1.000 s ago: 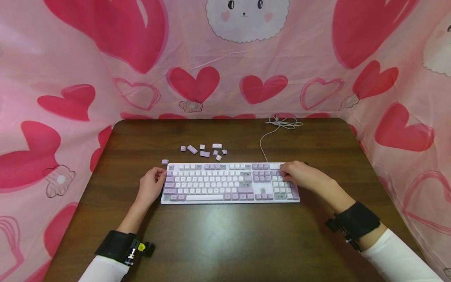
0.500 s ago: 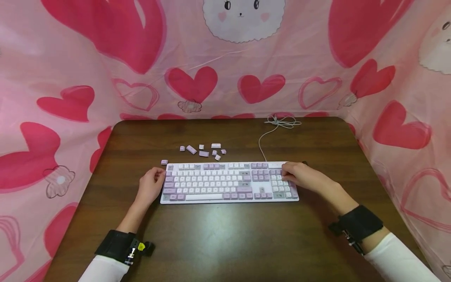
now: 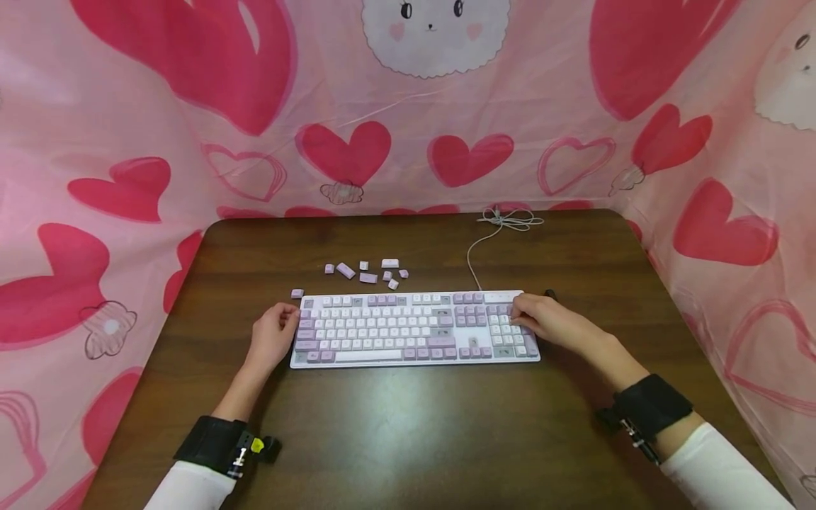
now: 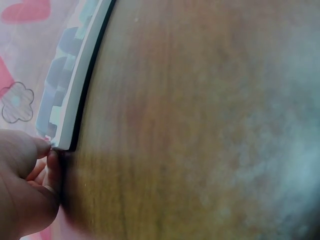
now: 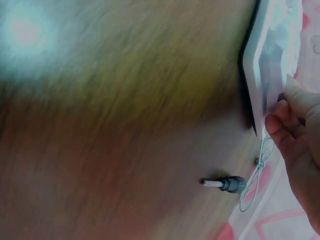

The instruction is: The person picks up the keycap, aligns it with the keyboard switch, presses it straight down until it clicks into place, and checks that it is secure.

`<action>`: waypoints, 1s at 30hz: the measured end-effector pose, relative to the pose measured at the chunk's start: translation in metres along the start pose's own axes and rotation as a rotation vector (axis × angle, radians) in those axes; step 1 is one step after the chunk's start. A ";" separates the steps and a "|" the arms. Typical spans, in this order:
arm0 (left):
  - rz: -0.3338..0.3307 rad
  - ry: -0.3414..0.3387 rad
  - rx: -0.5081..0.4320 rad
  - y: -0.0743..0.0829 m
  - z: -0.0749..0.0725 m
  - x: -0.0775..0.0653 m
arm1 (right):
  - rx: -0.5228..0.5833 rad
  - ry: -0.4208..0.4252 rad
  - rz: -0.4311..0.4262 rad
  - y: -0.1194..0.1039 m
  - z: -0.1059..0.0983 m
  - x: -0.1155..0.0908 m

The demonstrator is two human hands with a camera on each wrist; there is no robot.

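Observation:
A white and lilac keyboard (image 3: 376,333) lies flat on the brown table. At its left edge my left hand (image 3: 274,336) grips the frame; in the left wrist view the thumb is at the top of the keyboard corner (image 4: 62,135) and a finger lies against its side. My right hand (image 3: 548,319) is over the upper right of the number pad, hiding some keys. In the right wrist view, its thumb and fingertips pinch a small dark thing, apparently a keycap (image 5: 281,96), mostly hidden.
Several loose keycaps (image 3: 368,278) lie behind the keyboard, and another keycap (image 3: 297,293) is by its upper left corner. A coiled cable (image 3: 510,219) sits at the back. A small dark-handled tool (image 5: 232,184) lies beyond the right hand.
My right hand has shifted slightly to the right over the number pad, uncovering a little more of the keyboard's upper right. My left hand has stayed at the edge.

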State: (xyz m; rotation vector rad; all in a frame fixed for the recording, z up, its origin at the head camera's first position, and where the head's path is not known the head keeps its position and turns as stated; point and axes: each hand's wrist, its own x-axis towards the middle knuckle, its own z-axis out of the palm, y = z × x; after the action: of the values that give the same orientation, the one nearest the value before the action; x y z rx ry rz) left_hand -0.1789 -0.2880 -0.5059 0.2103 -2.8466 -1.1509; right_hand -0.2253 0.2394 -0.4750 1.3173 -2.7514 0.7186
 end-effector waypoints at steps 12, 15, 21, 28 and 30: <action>-0.004 -0.009 -0.006 0.002 0.000 0.000 | -0.001 -0.039 -0.001 -0.002 -0.005 0.003; -0.007 -0.008 0.000 0.002 0.000 0.000 | 0.015 -0.075 0.020 -0.004 -0.008 0.006; -0.002 -0.015 -0.002 0.002 0.000 -0.001 | 0.045 -0.111 0.090 -0.009 -0.014 0.014; 0.007 0.007 0.002 0.001 0.000 0.000 | 0.041 -0.100 0.140 -0.019 -0.014 0.043; 0.005 0.004 0.002 0.001 0.000 0.000 | 0.033 -0.088 0.123 -0.022 -0.014 0.056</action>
State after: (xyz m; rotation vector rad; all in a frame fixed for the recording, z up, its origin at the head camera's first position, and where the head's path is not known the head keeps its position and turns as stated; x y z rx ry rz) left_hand -0.1789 -0.2875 -0.5054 0.2060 -2.8431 -1.1458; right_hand -0.2474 0.1918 -0.4425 1.2233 -2.9242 0.7329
